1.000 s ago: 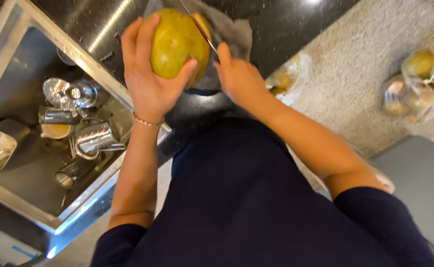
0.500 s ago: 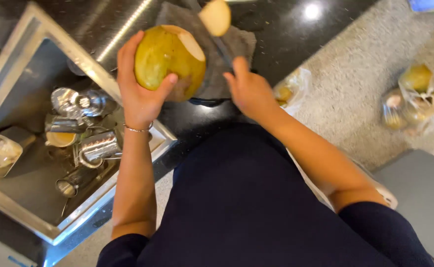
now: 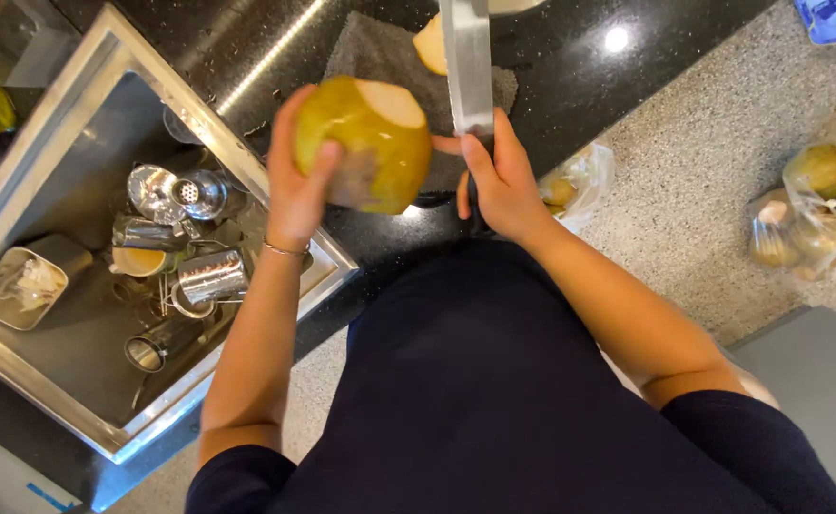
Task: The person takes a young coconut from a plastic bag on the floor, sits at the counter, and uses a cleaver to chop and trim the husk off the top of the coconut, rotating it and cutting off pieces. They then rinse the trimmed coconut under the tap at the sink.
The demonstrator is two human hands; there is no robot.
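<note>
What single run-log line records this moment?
left hand: holds green coconut | right hand: grips cleaver | cut slice on grey cloth

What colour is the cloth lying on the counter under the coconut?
Grey; the cloth shows best in the head view, against the black counter.

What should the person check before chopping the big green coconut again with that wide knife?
1. Firm hold on the round green coconut with one pale cut face: ok, the left hand wraps its side.
2. Left fingers away from the cut face: ok, they sit on the far side from the blade.
3. Grip on the wide flat steel knife: ok, the right hand closes round the handle.
4. Soft pad underneath: ok, the grey cloth lies on the black countertop.
5. Chopped-off pale slice out of the way: cannot tell, it lies on the cloth near the blade.
</note>
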